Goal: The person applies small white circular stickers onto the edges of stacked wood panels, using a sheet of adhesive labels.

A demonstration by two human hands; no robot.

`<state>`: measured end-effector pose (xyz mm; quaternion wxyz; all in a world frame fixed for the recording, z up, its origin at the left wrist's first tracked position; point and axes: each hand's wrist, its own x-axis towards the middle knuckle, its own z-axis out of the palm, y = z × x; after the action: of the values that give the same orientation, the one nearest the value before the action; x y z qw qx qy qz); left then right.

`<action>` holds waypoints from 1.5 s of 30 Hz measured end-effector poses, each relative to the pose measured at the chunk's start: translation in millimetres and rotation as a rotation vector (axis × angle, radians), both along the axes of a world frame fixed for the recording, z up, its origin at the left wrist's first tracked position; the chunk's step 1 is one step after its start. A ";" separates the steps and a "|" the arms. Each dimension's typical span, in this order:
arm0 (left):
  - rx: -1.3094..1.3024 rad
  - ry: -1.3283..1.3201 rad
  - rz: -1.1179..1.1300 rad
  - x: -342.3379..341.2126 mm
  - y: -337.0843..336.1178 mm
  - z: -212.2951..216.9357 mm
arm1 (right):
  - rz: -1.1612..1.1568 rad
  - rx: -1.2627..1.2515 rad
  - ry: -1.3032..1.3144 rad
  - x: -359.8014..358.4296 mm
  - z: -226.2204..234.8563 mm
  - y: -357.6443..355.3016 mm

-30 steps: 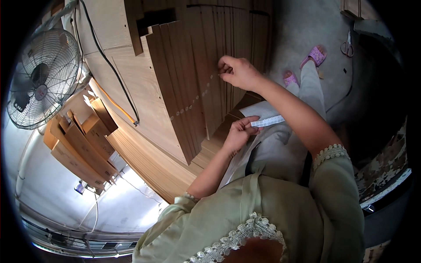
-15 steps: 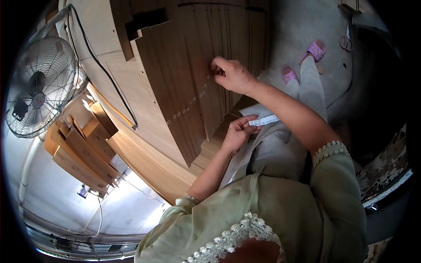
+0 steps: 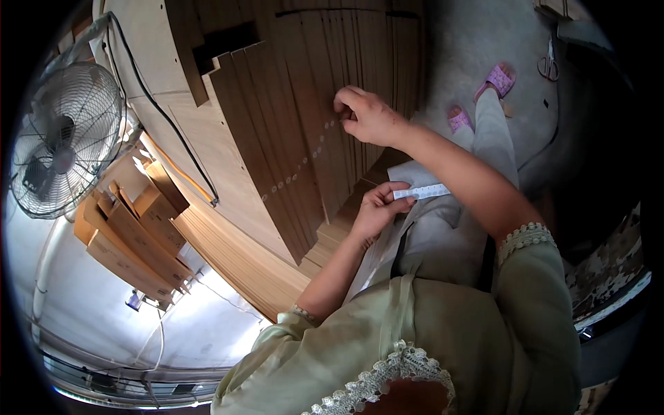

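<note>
My right hand (image 3: 366, 114) reaches out over a fanned stack of brown flat cardboard pieces (image 3: 290, 124), fingertips pinched at a row of small round pale stickers (image 3: 304, 162) running across them. My left hand (image 3: 379, 206) rests near my lap and holds a white strip of stickers (image 3: 423, 191) between thumb and fingers. I am seated, in light trousers and a green top with lace cuffs.
A standing fan (image 3: 62, 138) is at the left. Folded cardboard boxes (image 3: 131, 235) lie stacked beside it. A black cable (image 3: 166, 117) runs over a pale board (image 3: 207, 159). My feet in pink sandals (image 3: 498, 79) rest on a grey floor, scissors (image 3: 548, 66) nearby.
My right hand has moved slightly along the row of stickers on the cardboard. My left hand has kept hold of the strip in the same place.
</note>
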<state>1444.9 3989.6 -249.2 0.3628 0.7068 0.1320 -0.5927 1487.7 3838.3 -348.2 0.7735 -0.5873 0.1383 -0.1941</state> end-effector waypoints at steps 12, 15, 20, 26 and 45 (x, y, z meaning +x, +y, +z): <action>-0.031 0.368 0.273 2.5 -7.1 0.6 | -0.114 -0.451 -0.024 7.6 -6.3 -11.2; -0.096 0.427 0.271 2.4 -12.6 3.6 | -0.178 -0.623 0.057 10.4 -12.3 -34.2; -0.139 0.468 0.245 18.9 -15.5 4.4 | -0.102 -0.314 0.129 -25.4 -2.6 -61.3; -0.079 0.072 0.106 22.0 -39.4 1.0 | 0.529 -0.296 0.266 -105.8 37.9 -76.6; -0.032 0.141 0.370 24.0 -28.9 -3.4 | 0.486 -0.755 0.207 -120.9 31.4 -19.2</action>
<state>1468.9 3960.7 -252.6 0.4666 0.6213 0.2754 -0.5660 1366.9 3819.0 -316.8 0.5105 -0.8597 -0.0072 0.0156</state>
